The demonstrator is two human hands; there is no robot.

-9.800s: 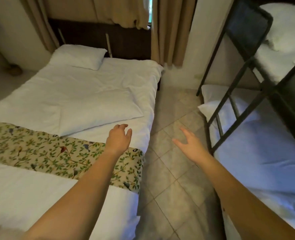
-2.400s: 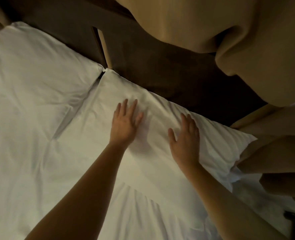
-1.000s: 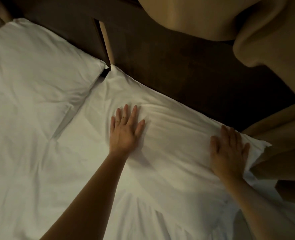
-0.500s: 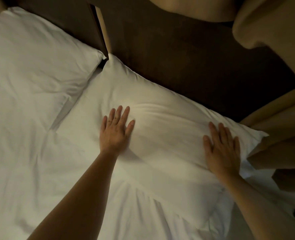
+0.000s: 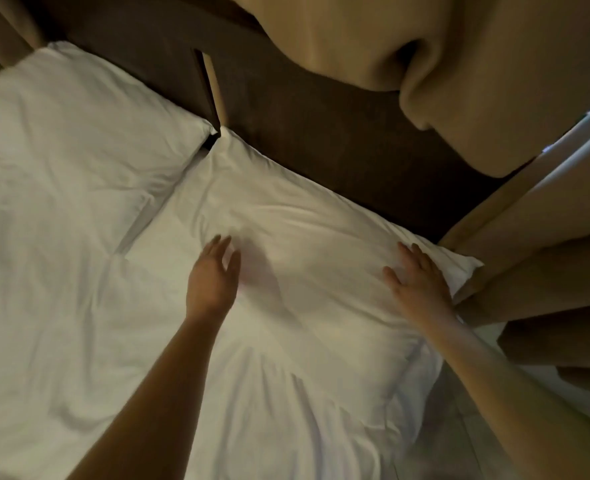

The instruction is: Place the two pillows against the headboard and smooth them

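Note:
Two white pillows lie side by side along the dark brown headboard [image 5: 314, 133]. The left pillow [image 5: 79, 140] rests untouched at the upper left. The right pillow [image 5: 307, 244] lies under my hands, its far edge against the headboard. My left hand [image 5: 214, 275] hovers over its near left part, fingers apart and slightly blurred, a shadow beneath it. My right hand [image 5: 416, 282] lies flat on its right end, fingers spread, close to the corner.
Beige curtains [image 5: 442, 64] hang low over the headboard and down the right side beside the pillow's corner. The white duvet [image 5: 269, 410] covers the bed below the pillows. A strip of floor [image 5: 459, 438] shows at the lower right.
My left hand has lifted off the right pillow and shifted slightly toward me. My right hand has stayed flat near the pillow's right end. The view has tilted a little.

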